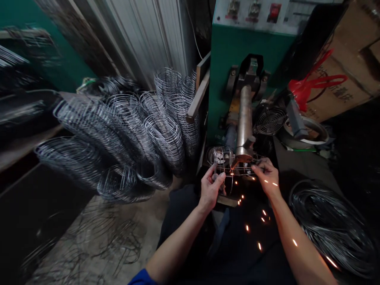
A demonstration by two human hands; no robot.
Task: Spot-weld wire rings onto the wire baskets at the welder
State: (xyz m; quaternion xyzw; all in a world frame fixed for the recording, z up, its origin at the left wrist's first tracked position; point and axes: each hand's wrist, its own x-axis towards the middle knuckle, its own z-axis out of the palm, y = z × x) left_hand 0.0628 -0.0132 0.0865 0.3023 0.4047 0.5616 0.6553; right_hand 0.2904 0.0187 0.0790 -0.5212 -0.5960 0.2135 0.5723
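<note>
A: Big picture first, what's dominating?

B: A tall green metal machine point(221, 107), upper centre-right, and beside it, across the centre-left, leaning stacks of silvery wire rings point(164, 138)!

A: And over to the right?

B: A brown printed cardboard box point(341, 59) at upper right, and a loose coil of dark, shiny wire point(332, 233) at lower right.

A: Now down the machine's front!

B: A thick, dull metal cylinder point(245, 114) slants down, its lower end just right of centre. Right at that tip sits a thin silvery wire frame point(239, 174), stretched between two bare hands!

A: How's the grip?

B: The left hand point(210, 190) is pinched, thumb against curled fingers, on the frame's left side. The right hand point(268, 177) matches it, thumb and forefinger closed on the right end, other fingers bent.

A: And the smallest things in shot?

B: Bright orange sparks point(247, 228), scattering from beneath the cylinder's tip towards lower right, some across the right forearm!
</note>
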